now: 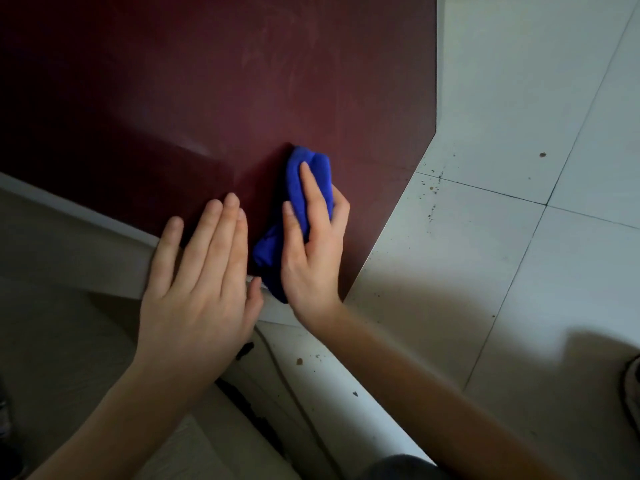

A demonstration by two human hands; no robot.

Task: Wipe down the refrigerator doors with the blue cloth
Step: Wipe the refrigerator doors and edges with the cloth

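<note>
The dark red refrigerator door (214, 84) fills the upper left of the view, with faint smear marks near its top. A bunched blue cloth (303, 188) lies against the lower part of the door. My right hand (311, 247) grips the cloth, fingers over its top and thumb curled round its left side, pressing it to the door. My left hand (201, 282) lies flat beside it on the left, fingers straight, fingertips on the door's bottom edge.
White floor tiles (519, 237) with dark specks and grout lines spread to the right of the door. A pale strip (69, 216) runs under the door's lower edge. Beige flooring (52, 341) lies at lower left. A shoe (633, 386) shows at the right edge.
</note>
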